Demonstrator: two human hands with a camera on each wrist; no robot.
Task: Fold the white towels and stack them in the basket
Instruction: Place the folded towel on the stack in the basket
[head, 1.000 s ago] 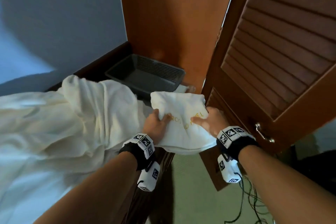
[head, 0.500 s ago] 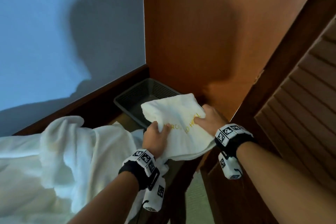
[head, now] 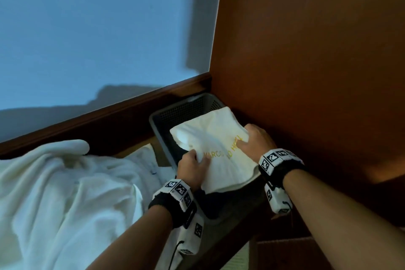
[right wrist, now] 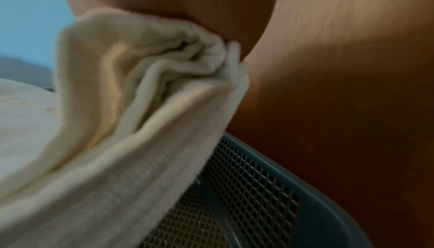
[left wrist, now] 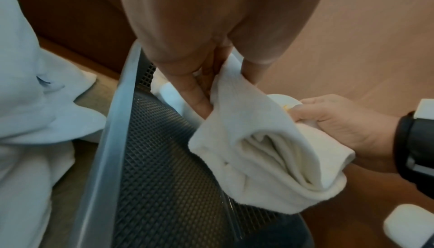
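A folded white towel (head: 215, 142) with yellow lettering hangs just above the dark mesh basket (head: 188, 106) in the corner. My left hand (head: 192, 165) grips its near left edge, thumb on top. My right hand (head: 255, 138) grips its right side. In the left wrist view the towel's layered fold (left wrist: 270, 151) sits over the basket's mesh floor (left wrist: 164, 177), pinched by my left hand (left wrist: 206, 88), with the right hand (left wrist: 340, 122) holding the other side. In the right wrist view the towel (right wrist: 131, 112) bunches under my palm above the basket wall (right wrist: 253, 177).
A heap of loose white towels (head: 61, 193) lies to the left of the basket. A brown wooden panel (head: 317, 61) stands close behind and to the right. A dark wooden ledge (head: 109, 120) runs under the blue wall.
Both hands have carried the folded towel forward and down, from in front of the basket to over its opening. The louvred door has left the view.
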